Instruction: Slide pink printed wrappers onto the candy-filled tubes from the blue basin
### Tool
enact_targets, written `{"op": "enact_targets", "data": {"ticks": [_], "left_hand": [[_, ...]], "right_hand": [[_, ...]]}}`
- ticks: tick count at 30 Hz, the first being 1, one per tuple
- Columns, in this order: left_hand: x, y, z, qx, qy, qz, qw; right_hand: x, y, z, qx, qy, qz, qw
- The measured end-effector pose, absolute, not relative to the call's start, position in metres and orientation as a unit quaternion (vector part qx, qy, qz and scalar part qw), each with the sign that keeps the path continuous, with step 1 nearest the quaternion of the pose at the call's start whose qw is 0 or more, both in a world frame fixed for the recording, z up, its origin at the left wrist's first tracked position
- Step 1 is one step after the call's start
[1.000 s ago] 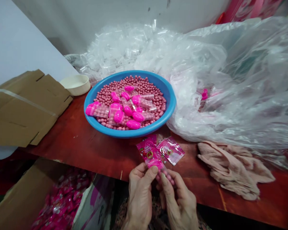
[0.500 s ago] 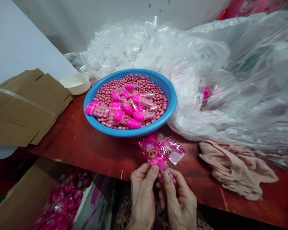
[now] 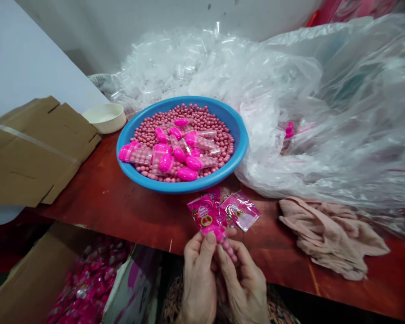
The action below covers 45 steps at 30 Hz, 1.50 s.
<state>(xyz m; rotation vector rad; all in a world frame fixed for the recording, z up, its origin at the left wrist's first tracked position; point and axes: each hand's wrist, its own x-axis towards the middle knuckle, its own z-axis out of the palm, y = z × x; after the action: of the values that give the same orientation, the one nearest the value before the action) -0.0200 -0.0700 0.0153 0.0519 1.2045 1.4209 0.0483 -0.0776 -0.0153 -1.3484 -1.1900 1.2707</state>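
Note:
My left hand [image 3: 198, 274] and my right hand [image 3: 243, 283] meet at the near table edge. Both pinch a clear tube of pink beads with a pink cap [image 3: 222, 240], and a pink printed sleeve [image 3: 205, 214] sits over its capped end, pointing toward the bowl. Beside it on the red table [image 3: 121, 211] lies another pink printed packet [image 3: 240, 210]. Behind stands a blue bowl [image 3: 238, 148] full of small pink beads, with several pink-capped filled tubes [image 3: 175, 153] lying on top.
Crumpled clear plastic bags [image 3: 307, 112] cover the back and right. A beige cloth [image 3: 327, 236] lies at right. A folded cardboard flap [image 3: 30, 148] and a white lid [image 3: 105, 118] are at left. A carton of pink packets [image 3: 87, 283] sits below the table edge.
My hands have drawn slightly toward me and to the left with the tube. The pink sleeve sits further over the tube's cap end than a second ago.

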Motion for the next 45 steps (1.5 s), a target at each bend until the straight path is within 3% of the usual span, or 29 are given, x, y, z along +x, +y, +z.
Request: {"op": "enact_targets", "data": {"ticks": [5,13,22,32,37,45], "left_hand": [[-0.013,-0.079,0.016,0.075,0.554,0.580,0.593],[-0.032,-0.075,0.017,0.065,0.477,0.605,0.634],[-0.021,-0.085,0.013,0.109,0.555,0.591,0.576],[-0.016,-0.089,0.018,0.120,0.605,0.597,0.513],[-0.011,-0.092,0.024,0.107,0.615,0.590,0.512],[-0.026,-0.086,0.014,0.115,0.488,0.640,0.582]], "right_hand": [[0.048,-0.084,-0.015,-0.559,-0.483,0.484,0.469],[0.045,-0.074,-0.007,-0.473,-0.342,0.711,0.393],[0.042,-0.086,-0.005,-0.512,-0.464,0.589,0.418],[0.034,-0.090,-0.002,-0.506,-0.390,0.619,0.458],[0.035,-0.099,-0.004,-0.577,-0.445,0.510,0.457],[0.036,-0.082,-0.005,-0.504,-0.361,0.632,0.466]]}}
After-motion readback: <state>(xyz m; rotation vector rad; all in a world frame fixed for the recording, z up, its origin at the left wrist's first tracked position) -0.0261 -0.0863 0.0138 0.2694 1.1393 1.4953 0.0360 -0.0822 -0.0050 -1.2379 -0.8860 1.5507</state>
